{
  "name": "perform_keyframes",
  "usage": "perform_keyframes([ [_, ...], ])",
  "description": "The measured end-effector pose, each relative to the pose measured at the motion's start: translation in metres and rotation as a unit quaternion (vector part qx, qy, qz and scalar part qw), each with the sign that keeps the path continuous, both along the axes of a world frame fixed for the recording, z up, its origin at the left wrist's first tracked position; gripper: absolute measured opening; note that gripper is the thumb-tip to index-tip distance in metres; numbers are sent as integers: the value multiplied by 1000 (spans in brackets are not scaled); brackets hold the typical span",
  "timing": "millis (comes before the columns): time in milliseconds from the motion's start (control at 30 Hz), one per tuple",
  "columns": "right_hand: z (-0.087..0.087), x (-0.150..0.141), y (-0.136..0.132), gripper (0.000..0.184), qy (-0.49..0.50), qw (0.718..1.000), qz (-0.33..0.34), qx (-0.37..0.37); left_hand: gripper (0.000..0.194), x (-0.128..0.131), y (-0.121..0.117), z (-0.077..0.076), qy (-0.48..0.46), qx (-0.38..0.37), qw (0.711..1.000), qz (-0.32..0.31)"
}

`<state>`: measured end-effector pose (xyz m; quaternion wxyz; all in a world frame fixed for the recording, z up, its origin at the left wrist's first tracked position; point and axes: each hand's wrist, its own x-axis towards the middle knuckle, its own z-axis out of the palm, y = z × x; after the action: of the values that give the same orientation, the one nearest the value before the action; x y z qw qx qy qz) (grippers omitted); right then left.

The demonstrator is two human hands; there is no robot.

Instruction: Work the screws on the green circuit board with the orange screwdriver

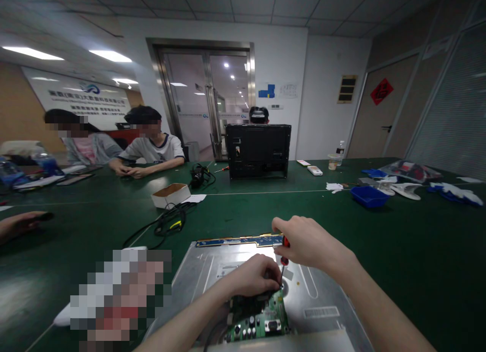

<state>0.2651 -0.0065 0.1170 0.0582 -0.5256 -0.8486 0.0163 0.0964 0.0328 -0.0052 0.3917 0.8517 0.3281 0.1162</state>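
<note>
My right hand [306, 243] is wrapped around the red-and-black handle of a screwdriver [284, 253]. The screwdriver stands almost upright, with its tip down at the upper right corner of a green circuit board [275, 316]. Close by that tip, the fingers of my left hand [258, 277] are pinched together low over the board; what they hold, if anything, is hidden. The board lies on a silver metal display panel [322, 299]. Along the panel's far edge runs a narrow blue circuit strip [235, 242].
A black monitor casing [258, 149] stands ahead. Black cables [169, 223] and an open white box [170, 195] lie to the left. A blue tray [369, 196] and gloves [455, 192] are at right. Several other people sit around the table; a person's hand [23, 225] reaches in at left.
</note>
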Motion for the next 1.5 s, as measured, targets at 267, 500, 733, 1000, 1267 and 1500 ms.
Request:
perform_keyframes([
  [267,-1,4,1,32,41,994,97,-15,15,0,1,-3,-9,-13,1000,-3],
  [500,2,5,2,24,35,998,27,-36,13,0,1,-2,2,-2,1000,-2],
  [733,2,3,1,27,6,1000,22,-21,12,0,-1,1,-2,3,1000,-4],
  [1000,2,7,-2,28,49,995,78,-43,13,1,1,-3,-13,-16,1000,0],
  [1267,2,3,0,23,6,1000,8,-24,15,1,0,-3,-13,0,1000,5],
  [1500,4,11,-3,35,49,992,81,-80,20,1,-2,-1,-16,6,1000,-5],
])
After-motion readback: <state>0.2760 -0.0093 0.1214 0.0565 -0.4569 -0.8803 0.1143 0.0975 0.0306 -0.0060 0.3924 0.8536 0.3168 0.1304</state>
